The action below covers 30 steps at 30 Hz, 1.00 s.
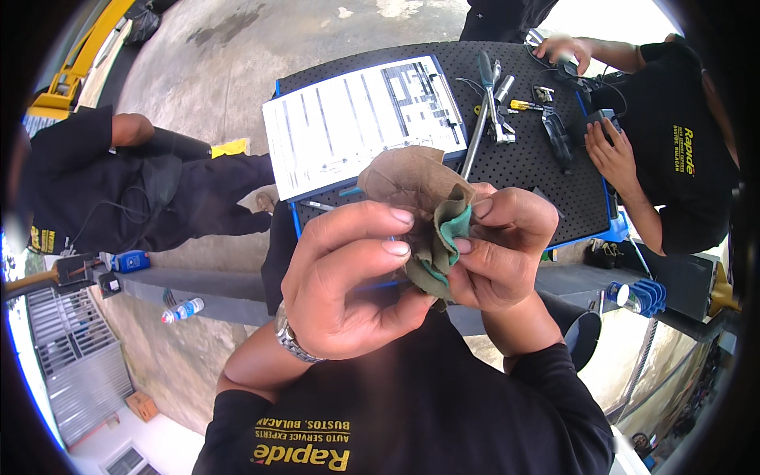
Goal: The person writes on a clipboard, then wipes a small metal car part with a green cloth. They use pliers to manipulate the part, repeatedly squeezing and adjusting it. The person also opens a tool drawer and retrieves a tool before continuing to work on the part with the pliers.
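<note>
Soft-looking brown-and-green cloth point(416, 176), bunched up
Left hand point(336, 277) curls loosely round it, right hand point(503, 253) pinches a fold, fingers nearly closed; likely light, best held by thick folds.

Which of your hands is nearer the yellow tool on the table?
Right. The right hand is nearly below the yellow tool in view; the left hand is lower and farther left.

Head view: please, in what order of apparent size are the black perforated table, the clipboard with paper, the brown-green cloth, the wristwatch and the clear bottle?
1. black perforated table
2. clipboard with paper
3. brown-green cloth
Last, unranked: wristwatch and clear bottle, which look about alike.
</note>
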Motion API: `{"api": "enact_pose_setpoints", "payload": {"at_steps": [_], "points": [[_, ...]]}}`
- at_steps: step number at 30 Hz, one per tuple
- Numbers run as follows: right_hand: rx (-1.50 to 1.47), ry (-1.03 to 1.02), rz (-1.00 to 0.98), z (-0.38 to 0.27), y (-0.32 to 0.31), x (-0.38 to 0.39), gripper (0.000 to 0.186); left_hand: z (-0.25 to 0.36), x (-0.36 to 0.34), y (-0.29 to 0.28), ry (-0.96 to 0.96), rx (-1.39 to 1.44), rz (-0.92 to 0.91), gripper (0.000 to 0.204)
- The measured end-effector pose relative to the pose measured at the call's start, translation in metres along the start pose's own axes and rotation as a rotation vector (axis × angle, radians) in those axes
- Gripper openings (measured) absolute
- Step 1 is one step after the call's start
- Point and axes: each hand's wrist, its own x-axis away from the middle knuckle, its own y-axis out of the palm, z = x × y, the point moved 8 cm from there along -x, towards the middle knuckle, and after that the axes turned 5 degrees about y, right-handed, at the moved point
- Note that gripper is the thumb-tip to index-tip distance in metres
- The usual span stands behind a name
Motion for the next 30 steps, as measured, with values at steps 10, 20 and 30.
{"api": "enact_pose_setpoints", "payload": {"at_steps": [10, 20, 30], "points": [[0.245, -0.200, -0.281, -0.026, 0.009, -0.016, 0.032, 0.022, 0.010, 0.004, 0.160, -0.118, -0.314, 0.054], [0.224, -0.174, -0.364, -0.022, 0.005, -0.019, 0.029, 0.021, 0.002, 0.008, 0.171, -0.192, -0.438, 0.056], [0.143, 0.189, -0.209, -0.019, -0.055, -0.050, 0.023, -0.041, 0.022, -0.003, -0.343, 0.335, -0.161, 0.060]]}}
